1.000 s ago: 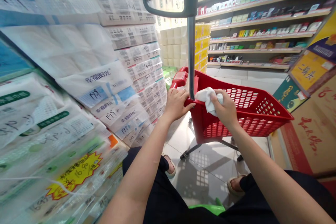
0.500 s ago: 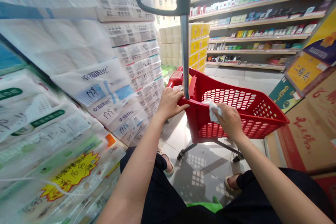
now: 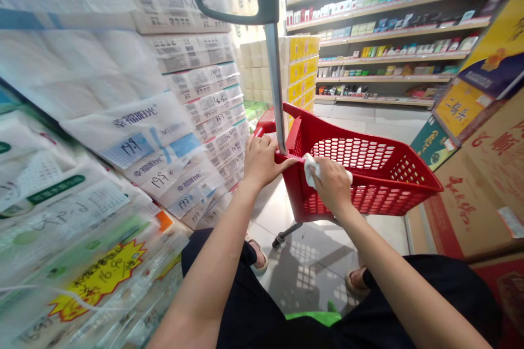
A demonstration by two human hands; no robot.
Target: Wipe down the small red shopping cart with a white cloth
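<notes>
A red plastic shopping cart (image 3: 368, 169) on wheels stands on the tiled floor in front of me. Its grey handle post (image 3: 275, 87) rises from the near corner to a grey loop grip at the top. My left hand (image 3: 262, 161) is wrapped over the cart's near rim just left of the post. My right hand (image 3: 332, 184) is closed on a white cloth (image 3: 310, 168) and presses it on the near rim, right of the post. The basket looks empty.
Stacked packs of tissue and toilet paper (image 3: 123, 136) wall off the left. Cardboard boxes (image 3: 470, 196) stand at the right. Shelves of small goods (image 3: 388, 27) run along the back. Open tiled floor (image 3: 368, 120) lies beyond the cart.
My right hand with the cloth has slid left along the near rim, closer to the post. My left hand has kept its hold. The view has shifted a little.
</notes>
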